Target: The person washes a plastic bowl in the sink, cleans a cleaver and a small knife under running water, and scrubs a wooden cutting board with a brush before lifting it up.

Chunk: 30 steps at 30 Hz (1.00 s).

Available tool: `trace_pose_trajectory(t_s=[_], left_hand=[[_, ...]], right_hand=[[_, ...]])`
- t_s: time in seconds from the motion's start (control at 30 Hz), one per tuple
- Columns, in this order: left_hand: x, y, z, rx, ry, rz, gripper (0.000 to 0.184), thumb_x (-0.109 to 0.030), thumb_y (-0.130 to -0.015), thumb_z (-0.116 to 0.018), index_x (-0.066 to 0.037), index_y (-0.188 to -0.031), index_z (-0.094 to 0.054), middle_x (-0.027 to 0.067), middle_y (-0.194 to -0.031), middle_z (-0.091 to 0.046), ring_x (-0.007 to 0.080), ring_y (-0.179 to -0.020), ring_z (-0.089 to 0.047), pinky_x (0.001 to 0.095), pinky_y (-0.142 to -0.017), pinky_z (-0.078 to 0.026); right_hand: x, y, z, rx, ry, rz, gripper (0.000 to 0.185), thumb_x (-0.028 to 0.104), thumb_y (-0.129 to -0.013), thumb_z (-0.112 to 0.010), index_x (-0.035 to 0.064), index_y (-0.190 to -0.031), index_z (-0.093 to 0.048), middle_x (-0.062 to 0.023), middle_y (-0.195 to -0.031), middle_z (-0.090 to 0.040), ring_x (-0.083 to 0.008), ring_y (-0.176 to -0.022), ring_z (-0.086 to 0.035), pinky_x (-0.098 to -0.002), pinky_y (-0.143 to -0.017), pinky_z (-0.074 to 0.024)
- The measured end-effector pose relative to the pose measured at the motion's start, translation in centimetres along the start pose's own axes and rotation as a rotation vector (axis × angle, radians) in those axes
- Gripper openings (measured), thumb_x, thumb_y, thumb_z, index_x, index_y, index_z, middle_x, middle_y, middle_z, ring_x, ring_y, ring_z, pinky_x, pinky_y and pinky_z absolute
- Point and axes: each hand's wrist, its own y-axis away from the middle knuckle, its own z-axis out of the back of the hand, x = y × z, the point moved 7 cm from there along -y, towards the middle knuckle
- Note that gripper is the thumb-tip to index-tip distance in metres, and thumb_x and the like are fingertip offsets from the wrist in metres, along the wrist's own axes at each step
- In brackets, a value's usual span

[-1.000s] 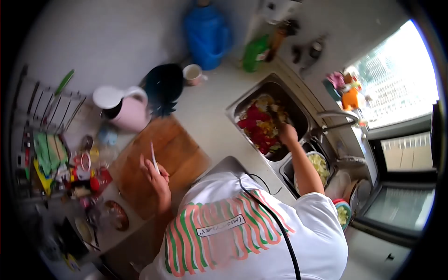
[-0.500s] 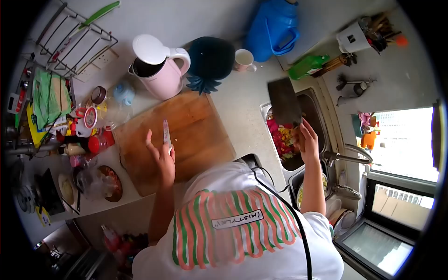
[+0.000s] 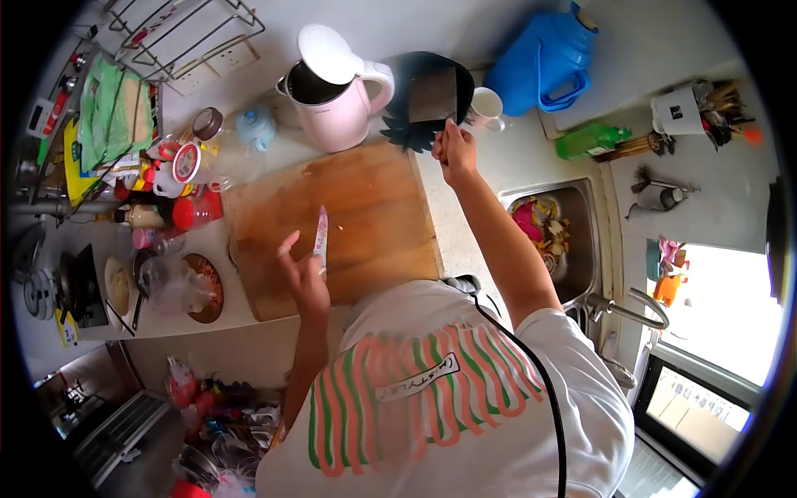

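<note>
My right hand (image 3: 457,155) grips a cleaver (image 3: 432,95) by its handle, most of which my fingers hide. Its dark, broad blade is in front of a dark teal pineapple-shaped dish (image 3: 407,70) by the wall; I cannot tell whether they touch. Over the wooden cutting board (image 3: 365,216), my left hand (image 3: 305,278) holds a small knife (image 3: 321,232) with a pink-patterned blade, its tip pointing away from me. One finger of that hand sticks out to the side. A tiny pale scrap lies on the board.
A pink kettle (image 3: 332,116) with its lid up stands behind the board. A white cup (image 3: 485,108) and a blue jug (image 3: 544,62) are to the right. The sink (image 3: 585,249) holds colourful scraps. Jars and a plate of reddish food (image 3: 212,290) sit left.
My right hand has carried the cleaver from above the sink leftward to the pineapple-shaped dish. My left hand keeps the small knife over the board. The view has shifted.
</note>
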Motion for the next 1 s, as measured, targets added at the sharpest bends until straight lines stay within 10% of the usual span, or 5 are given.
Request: trace_pose_trajectory(t_s=[0.4,0.77,1.0], left_hand=[[-1.6,-0.8,-2.4,0.112,0.004,0.055,0.051,-0.004,-0.09,-0.045,-0.011,-0.139,-0.036,-0.0022,-0.066,-0.04,0.0061,-0.057,-0.035,0.0241,-0.052,-0.029],[-3.9,0.0,-4.9,0.285,0.066,-0.014,0.055,-0.005,-0.098,-0.049,-0.014,-0.146,-0.025,0.0001,-0.075,-0.047,0.0062,-0.06,-0.038,0.0211,-0.053,-0.03],[-5.0,2.4,-9.3,0.63,0.043,-0.217,0.058,-0.011,-0.103,-0.051,-0.015,-0.149,-0.017,0.0073,-0.089,-0.056,0.0084,-0.064,-0.045,0.0223,-0.058,-0.039]], right_hand=[[0.2,0.7,0.7,-0.214,0.751,-0.247,0.054,0.029,-0.099,-0.053,-0.0022,-0.127,-0.018,-0.0189,-0.074,-0.056,-0.0258,-0.047,-0.057,-0.0384,-0.046,-0.0549],[-1.9,4.2,3.2,-0.046,0.133,-0.395,0.05,0.037,-0.098,-0.049,-0.0025,-0.129,-0.042,-0.0209,-0.116,-0.051,-0.0365,-0.109,-0.058,-0.0541,-0.098,-0.051],[-3.3,7.3,9.1,-0.123,-0.053,-0.368,0.046,0.036,-0.098,-0.049,-0.0037,-0.121,-0.046,-0.0235,-0.117,-0.058,-0.0378,-0.108,-0.061,-0.0494,-0.094,-0.0511]])
